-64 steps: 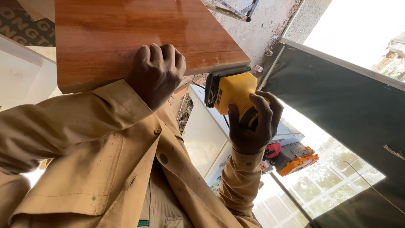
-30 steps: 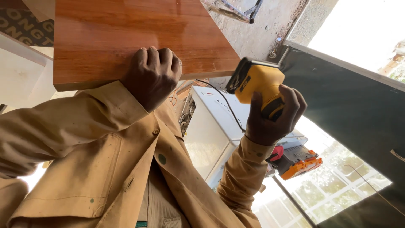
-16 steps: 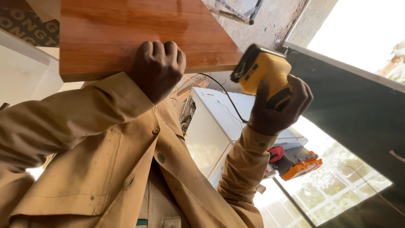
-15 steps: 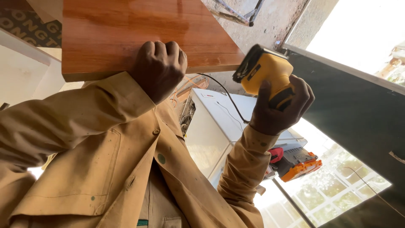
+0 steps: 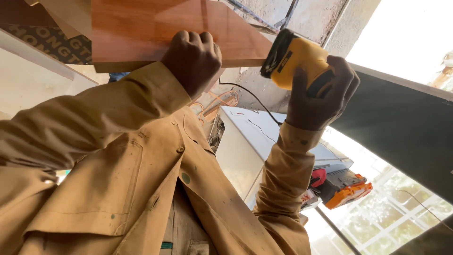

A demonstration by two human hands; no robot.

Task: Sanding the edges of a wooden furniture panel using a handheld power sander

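Reddish-brown wooden board was held overhead, its near edge gripped by the left hand, whose fingers were curled tightly over that edge. A yellow and black power sander was clasped from below in the right hand, fingers wrapped round its body, its black base set just beside the board's right end. A black cord was seen trailing from it above a white cabinet. Tan jacket sleeves were worn on both arms.

Glossy wooden board; matt yellow plastic sander.
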